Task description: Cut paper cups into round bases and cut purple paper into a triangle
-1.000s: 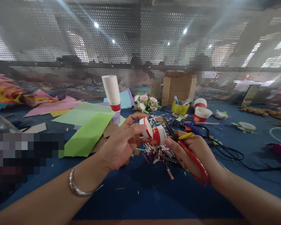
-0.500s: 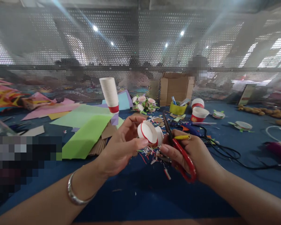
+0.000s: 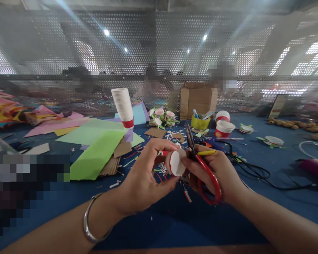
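Observation:
My left hand (image 3: 145, 176) pinches a small red-and-white paper cup (image 3: 175, 162) by its side, the white bottom turned toward me. My right hand (image 3: 214, 169) grips red-handled scissors (image 3: 201, 165), blades pointing up and away, and its fingertips also touch the cup. A yellow pencil-like stick (image 3: 206, 153) lies across the right hand's knuckles. Below the hands lies a heap of paper scraps (image 3: 172, 176) on the blue table.
A tall stack of paper cups (image 3: 123, 106) stands on green paper sheets (image 3: 100, 141). Two cups (image 3: 224, 127), a yellow tub (image 3: 200, 122), a cardboard box (image 3: 197, 98) and decorated cup flowers (image 3: 161, 118) sit farther back. A black cable (image 3: 254, 171) runs on the right. Mesh screen behind.
Both hands dropped lower and closer together. The cup was turned in my left hand, and my right fingers now touch it.

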Tool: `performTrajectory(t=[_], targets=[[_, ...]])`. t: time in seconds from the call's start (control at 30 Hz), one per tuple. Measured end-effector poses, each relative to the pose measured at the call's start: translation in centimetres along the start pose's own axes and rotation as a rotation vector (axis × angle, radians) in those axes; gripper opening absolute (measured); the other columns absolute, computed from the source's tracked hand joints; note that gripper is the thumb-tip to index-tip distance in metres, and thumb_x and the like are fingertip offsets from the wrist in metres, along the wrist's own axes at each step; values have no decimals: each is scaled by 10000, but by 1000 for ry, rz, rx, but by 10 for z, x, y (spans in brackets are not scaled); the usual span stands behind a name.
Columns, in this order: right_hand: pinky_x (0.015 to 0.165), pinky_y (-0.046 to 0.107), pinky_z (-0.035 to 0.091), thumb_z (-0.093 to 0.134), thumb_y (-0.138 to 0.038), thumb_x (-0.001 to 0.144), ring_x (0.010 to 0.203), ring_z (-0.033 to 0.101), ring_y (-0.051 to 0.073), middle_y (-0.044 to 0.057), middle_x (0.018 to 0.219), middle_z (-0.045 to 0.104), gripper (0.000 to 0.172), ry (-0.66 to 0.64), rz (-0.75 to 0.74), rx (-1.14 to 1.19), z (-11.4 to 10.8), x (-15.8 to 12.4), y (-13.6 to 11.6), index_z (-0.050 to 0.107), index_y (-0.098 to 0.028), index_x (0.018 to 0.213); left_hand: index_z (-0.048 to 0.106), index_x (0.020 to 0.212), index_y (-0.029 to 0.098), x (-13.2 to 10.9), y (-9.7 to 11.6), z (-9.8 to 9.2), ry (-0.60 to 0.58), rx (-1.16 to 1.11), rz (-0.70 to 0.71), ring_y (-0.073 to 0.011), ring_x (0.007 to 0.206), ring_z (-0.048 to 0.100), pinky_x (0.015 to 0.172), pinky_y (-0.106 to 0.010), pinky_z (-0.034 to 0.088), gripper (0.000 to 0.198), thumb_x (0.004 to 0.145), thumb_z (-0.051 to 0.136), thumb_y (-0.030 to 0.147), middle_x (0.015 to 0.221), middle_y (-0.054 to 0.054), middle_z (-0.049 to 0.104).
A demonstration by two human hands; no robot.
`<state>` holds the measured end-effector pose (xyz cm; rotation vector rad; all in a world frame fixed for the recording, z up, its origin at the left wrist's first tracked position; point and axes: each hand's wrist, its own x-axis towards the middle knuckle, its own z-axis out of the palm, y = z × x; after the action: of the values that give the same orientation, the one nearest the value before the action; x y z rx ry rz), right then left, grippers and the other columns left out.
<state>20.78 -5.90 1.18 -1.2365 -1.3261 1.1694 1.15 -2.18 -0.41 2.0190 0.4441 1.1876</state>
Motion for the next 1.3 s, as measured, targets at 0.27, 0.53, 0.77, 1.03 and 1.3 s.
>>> performTrajectory(t=[0.27, 0.53, 0.77, 1.03, 1.3], targets=[[402, 185, 400, 782, -328, 818, 445, 524, 102, -68, 564, 574, 200, 27, -120, -121, -4, 1, 12, 621, -223, 872, 546, 1304, 275, 2, 3, -5, -176, -189, -271, -183, 1057, 654, 935, -307, 565, 578, 805, 833, 224, 1253, -66, 596], [481, 190, 467, 830, -366, 791, 515, 552, 96, -48, 661, 623, 260, 19, -148, -37, -4, 0, 4, 635, -207, 859, 553, 1088, 222, 9, 5, -3, -4, -323, -314, -140, 816, 675, 734, -264, 570, 536, 691, 911, 198, 997, -23, 690], [419, 181, 419, 827, -361, 812, 432, 523, 84, -67, 589, 599, 246, -51, -177, -107, -13, -3, 2, 639, -219, 884, 527, 1004, 212, 14, 8, -7, 135, -280, -275, -142, 778, 689, 671, -244, 542, 536, 651, 930, 194, 914, -5, 717], [529, 243, 558, 878, -439, 730, 630, 699, 170, 0, 791, 679, 419, -104, -160, 41, -13, -4, -1, 620, -216, 973, 487, 1026, 222, 10, 14, -5, 229, -161, -237, -146, 847, 681, 741, -258, 548, 562, 671, 923, 227, 945, -4, 690], [640, 275, 581, 906, -512, 663, 740, 679, 191, 21, 828, 689, 504, -186, -152, -38, -9, -6, -3, 628, -241, 984, 534, 1087, 258, 4, 8, -5, 350, 88, -27, -199, 1005, 665, 854, -330, 565, 578, 664, 924, 189, 1115, -29, 633]])
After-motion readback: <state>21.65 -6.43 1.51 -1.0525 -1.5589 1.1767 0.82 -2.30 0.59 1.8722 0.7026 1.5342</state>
